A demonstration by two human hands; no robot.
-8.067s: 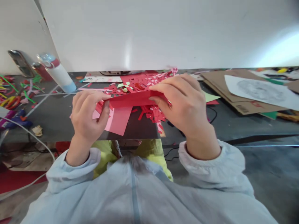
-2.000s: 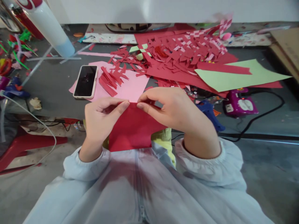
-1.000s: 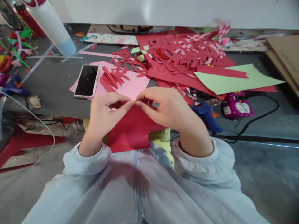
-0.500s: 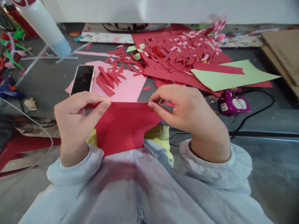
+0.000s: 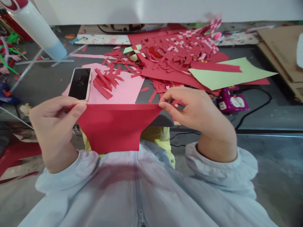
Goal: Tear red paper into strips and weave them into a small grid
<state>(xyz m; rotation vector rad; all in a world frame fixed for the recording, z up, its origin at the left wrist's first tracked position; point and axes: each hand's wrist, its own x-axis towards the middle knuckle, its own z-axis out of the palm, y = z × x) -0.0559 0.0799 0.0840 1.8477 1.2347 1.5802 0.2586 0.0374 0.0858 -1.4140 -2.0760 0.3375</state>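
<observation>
I am holding the red sheet [image 5: 113, 127] by its far edge, and nearly all of it is hanging below my grip, toward my jacket [image 5: 118, 186]. My left hand [image 5: 53, 121] is pinching the left end of that edge between thumb and finger; my right hand [image 5: 195, 108] is pinching the right end the same way. Both pinches are narrow, and the corners themselves are partly hiding under my fingertips.

The held edge is running straight from hand to hand, roughly level with the near edge of the worktop [image 5: 44, 75], and a thin band like a fold is lying along it. The sheet is looking longer in that direction than from top to bottom. It is tapering downward in my view, its right side curving inward. My left hand is sitting nearer to the hanging part: the lower left corner is coming close to my left cuff, though I cannot tell whether they are touching, while the right side is leaving a wide gap to my right wrist.

Just beyond my left fingertips, the phone [image 5: 80, 83] is lying on the left part of the pink sheet [image 5: 131, 86], with red strips [image 5: 104, 82] beside it. Beyond my right hand, the green sheet [image 5: 215, 80] is resting toward the worktop's right end, and the purple box [image 5: 233, 100] is standing nearer the front edge.
</observation>
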